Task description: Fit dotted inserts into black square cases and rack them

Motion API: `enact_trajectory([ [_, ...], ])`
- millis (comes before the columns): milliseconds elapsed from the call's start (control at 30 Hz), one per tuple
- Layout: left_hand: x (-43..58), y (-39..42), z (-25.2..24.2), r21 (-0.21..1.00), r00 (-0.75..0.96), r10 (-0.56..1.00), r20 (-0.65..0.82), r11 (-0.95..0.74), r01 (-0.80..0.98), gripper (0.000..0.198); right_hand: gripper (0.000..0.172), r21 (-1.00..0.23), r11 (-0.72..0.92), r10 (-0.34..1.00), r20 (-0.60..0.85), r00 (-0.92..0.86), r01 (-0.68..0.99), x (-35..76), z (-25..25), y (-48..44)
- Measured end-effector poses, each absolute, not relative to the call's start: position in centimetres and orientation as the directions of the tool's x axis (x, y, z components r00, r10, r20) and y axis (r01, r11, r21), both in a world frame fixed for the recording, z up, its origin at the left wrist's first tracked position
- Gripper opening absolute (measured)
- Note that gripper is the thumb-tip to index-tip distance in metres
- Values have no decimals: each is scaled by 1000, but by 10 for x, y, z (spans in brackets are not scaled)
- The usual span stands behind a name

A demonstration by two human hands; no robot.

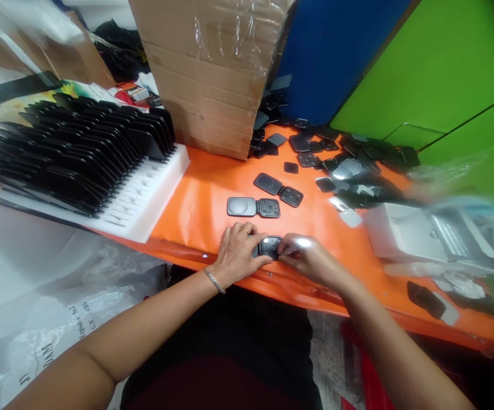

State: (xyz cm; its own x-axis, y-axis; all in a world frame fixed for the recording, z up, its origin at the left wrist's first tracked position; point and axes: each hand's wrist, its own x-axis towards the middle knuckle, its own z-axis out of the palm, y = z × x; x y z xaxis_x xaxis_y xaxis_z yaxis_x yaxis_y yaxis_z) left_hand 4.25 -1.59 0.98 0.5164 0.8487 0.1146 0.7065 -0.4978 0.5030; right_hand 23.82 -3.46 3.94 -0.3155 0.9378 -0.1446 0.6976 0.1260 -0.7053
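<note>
My left hand (240, 250), with a ring and a bracelet, presses a hinged black two-panel piece (270, 246) to the orange table near its front edge. Thumb and fingers close around its left panel and hide most of it. The right panel lies face up, showing dark round recesses. My right hand (309, 259) is closed on a slim shiny metallic tool (300, 244), its tip at the right end of that panel; the kind of tool is blurred. Just beyond lie two similar opened pieces, one straight (241, 206) and one angled (268, 183).
At left a white foam tray (161, 193) holds rows of upright black panels (84, 148). A cardboard box (208, 74) stands behind. Loose black plates (306, 159) pile up at the back right. A white box (394, 233) and dark flat pieces (426, 299) lie at right.
</note>
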Motion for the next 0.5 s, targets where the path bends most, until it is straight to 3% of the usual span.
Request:
enact_trajectory([
  [167,43,-16,10,489,512,849,128,-504,712,49,3,-696,145,916,-175,-362,703,236,47,-28],
  [333,42,-16,11,481,513,851,110,-497,722,49,3,-779,56,859,-281,-428,625,235,52,-47],
  [500,41,-15,10,486,537,836,115,-519,704,49,11,-820,-59,910,-280,-307,570,247,49,-69],
])
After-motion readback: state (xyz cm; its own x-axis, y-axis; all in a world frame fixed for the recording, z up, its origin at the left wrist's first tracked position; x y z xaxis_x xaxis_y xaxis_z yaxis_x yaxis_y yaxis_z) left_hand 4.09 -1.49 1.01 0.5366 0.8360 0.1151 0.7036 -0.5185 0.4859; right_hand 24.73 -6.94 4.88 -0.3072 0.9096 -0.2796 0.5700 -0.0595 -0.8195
